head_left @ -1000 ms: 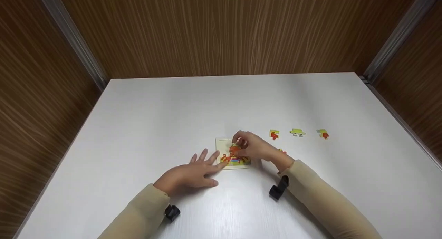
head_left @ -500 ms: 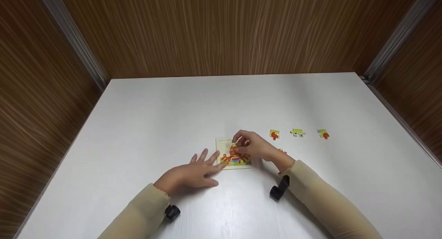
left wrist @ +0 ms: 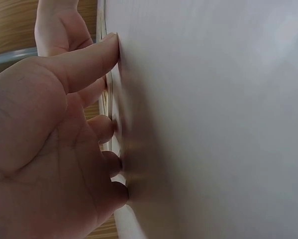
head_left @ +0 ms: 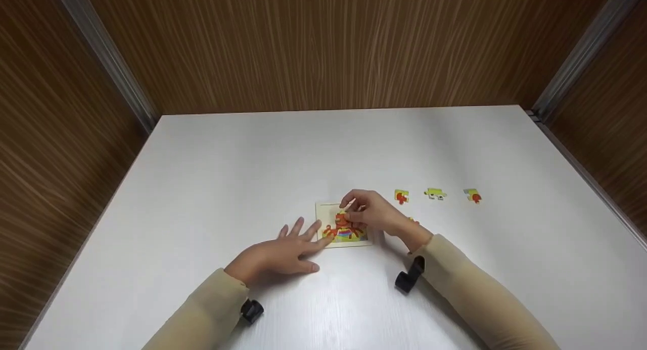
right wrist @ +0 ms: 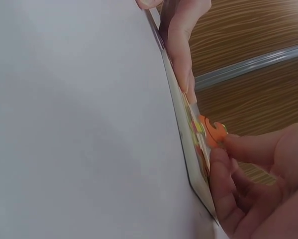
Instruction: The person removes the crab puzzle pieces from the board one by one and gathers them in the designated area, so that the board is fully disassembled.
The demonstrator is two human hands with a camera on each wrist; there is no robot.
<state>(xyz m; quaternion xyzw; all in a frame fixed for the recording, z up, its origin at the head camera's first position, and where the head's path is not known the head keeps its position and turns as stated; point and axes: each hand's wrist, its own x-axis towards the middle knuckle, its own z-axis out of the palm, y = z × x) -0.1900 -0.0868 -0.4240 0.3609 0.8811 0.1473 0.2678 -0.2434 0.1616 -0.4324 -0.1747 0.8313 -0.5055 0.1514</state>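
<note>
My left hand (head_left: 283, 252) lies spread, its straight fingers reaching onto the left side of a small pale puzzle board (head_left: 327, 212). In the left wrist view its fingertips touch the table and board edge. My right hand (head_left: 378, 214) pinches an orange puzzle piece (right wrist: 214, 132) between thumb and finger, tilted up just above the board. Below the piece, the board's lower part shows a colourful picture with red, green and a rainbow stripe. The right fingers hide the board's upper right part.
To the right lie several loose puzzle pieces: a red-and-yellow piece (head_left: 402, 197), a yellow-green piece (head_left: 435, 193) and another red-and-yellow piece (head_left: 473, 196). One more piece (head_left: 413, 221) is mostly hidden behind the right wrist. Wood-grain panels (head_left: 323, 46) border the white table (head_left: 227, 163).
My right hand has shifted only slightly, with the orange piece moving a little up and away from the lower picture. The left hand stays where it was.
</note>
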